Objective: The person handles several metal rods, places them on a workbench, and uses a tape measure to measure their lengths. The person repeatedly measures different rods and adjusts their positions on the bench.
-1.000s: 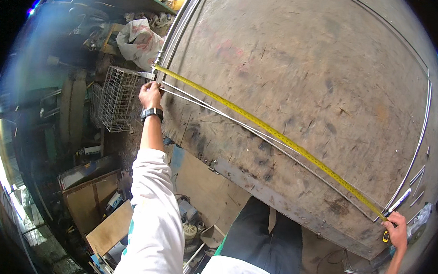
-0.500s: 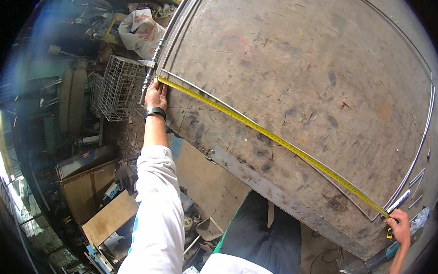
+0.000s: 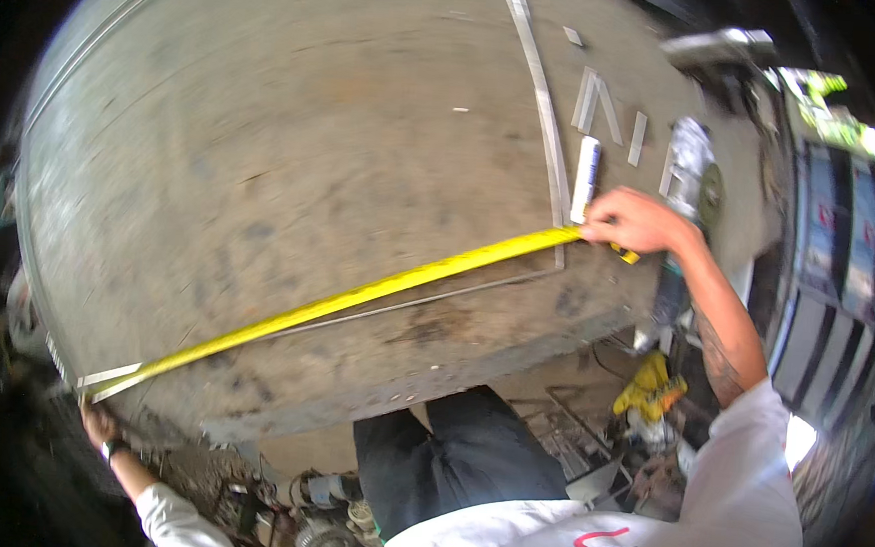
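Observation:
A yellow tape measure (image 3: 397, 281) is stretched along the near side of a worn work table (image 3: 365, 149). At the far left corner my left hand (image 3: 100, 425) pinches the end of the blade, beside the end of a thin metal strip (image 3: 111, 374). My right hand (image 3: 641, 224) is closed on the blade at the other end, and part of the black and yellow case shows below the fingers. Under the blade runs a thin metal rod (image 3: 416, 302). Near my right fingers it meets a flat metal strip (image 3: 543, 100). A white marker (image 3: 586, 177) lies against those fingertips; I cannot tell whether they hold it.
Several short metal offcuts (image 3: 588, 100) lie beyond the marker. An angle grinder (image 3: 690, 164) sits on the table to the right of my hand. Below the table edge are a yellow bag (image 3: 649, 387), a motor-like machine (image 3: 324, 542) and scrap metal.
The view has swung right, bringing the grinder and offcuts into fuller sight and my left hand to the lower left. Both hands still hold the tape measure at its ends.

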`<control>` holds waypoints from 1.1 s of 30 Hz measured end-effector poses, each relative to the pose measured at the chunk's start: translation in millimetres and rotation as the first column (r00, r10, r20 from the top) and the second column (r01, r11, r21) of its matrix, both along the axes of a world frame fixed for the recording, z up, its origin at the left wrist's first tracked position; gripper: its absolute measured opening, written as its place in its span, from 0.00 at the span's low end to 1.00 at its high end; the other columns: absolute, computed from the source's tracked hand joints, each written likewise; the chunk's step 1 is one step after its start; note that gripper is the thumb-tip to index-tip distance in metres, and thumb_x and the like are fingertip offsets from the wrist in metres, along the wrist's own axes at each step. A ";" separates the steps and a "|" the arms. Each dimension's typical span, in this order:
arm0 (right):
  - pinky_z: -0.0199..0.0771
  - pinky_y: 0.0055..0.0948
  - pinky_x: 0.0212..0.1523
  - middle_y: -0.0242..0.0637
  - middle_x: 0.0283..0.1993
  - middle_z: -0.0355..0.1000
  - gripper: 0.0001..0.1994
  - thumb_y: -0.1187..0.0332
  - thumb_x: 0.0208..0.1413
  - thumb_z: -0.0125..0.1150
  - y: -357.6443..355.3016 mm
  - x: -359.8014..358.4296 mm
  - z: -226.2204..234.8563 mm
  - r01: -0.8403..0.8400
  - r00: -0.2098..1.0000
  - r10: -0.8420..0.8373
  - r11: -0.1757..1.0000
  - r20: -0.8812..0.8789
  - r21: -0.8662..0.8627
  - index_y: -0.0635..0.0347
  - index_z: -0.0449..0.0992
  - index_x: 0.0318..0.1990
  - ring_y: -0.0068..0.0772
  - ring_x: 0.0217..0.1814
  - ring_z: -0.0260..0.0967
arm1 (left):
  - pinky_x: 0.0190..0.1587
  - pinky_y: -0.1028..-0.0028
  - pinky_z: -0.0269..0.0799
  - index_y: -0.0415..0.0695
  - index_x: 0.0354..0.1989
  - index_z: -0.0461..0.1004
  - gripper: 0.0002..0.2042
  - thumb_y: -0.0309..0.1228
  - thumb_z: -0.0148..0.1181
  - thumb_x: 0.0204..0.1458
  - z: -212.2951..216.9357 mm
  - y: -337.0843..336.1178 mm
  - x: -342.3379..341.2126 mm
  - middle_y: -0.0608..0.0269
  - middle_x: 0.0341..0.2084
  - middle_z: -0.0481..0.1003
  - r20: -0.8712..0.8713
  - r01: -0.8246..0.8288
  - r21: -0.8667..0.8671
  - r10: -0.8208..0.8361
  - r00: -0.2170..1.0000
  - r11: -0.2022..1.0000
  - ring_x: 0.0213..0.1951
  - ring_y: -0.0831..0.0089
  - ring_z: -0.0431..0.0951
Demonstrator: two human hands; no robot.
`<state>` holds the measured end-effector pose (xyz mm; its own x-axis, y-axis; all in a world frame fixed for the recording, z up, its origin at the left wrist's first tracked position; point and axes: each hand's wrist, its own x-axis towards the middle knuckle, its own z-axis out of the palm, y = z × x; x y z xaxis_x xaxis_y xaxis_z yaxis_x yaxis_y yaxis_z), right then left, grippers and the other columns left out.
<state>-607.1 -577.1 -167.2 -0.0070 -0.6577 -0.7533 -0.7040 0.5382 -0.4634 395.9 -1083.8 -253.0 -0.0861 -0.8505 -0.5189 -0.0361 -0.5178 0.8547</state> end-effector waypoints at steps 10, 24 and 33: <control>0.76 0.46 0.41 0.45 0.27 0.79 0.20 0.47 0.56 0.62 13.8 37.1 30.3 0.137 0.967 -0.106 0.983 -0.232 0.120 0.56 0.86 0.37 0.49 0.35 0.79 | 0.41 0.76 0.76 0.41 0.50 0.78 0.11 0.33 0.54 0.68 -13.6 -17.9 -76.6 0.66 0.38 0.79 0.196 0.042 0.047 -0.050 0.979 0.998 0.38 0.77 0.77; 0.69 0.39 0.31 0.42 0.24 0.77 0.16 0.55 0.59 0.67 53.2 24.5 8.6 0.257 0.966 -0.253 0.931 0.050 -0.258 0.61 0.83 0.32 0.37 0.26 0.72 | 0.47 0.74 0.75 0.38 0.46 0.79 0.15 0.39 0.57 0.67 16.0 -2.3 -120.1 0.63 0.38 0.82 0.314 -0.172 0.073 0.141 0.939 0.982 0.39 0.75 0.77; 0.69 0.41 0.30 0.41 0.21 0.76 0.19 0.48 0.55 0.68 9.4 7.6 14.3 0.124 0.966 -0.144 0.987 -0.213 -0.106 0.55 0.87 0.36 0.39 0.25 0.73 | 0.46 0.72 0.77 0.38 0.47 0.78 0.13 0.34 0.53 0.68 17.9 -15.3 -94.6 0.61 0.38 0.81 0.345 -0.296 -0.024 0.286 0.894 0.955 0.40 0.71 0.79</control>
<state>-599.5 -567.7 -152.9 -0.2582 -0.7052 -0.6603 -0.7180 0.5973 -0.3572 301.3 -1099.1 -235.1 0.3490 -0.7949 -0.4963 -0.1663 -0.5738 0.8019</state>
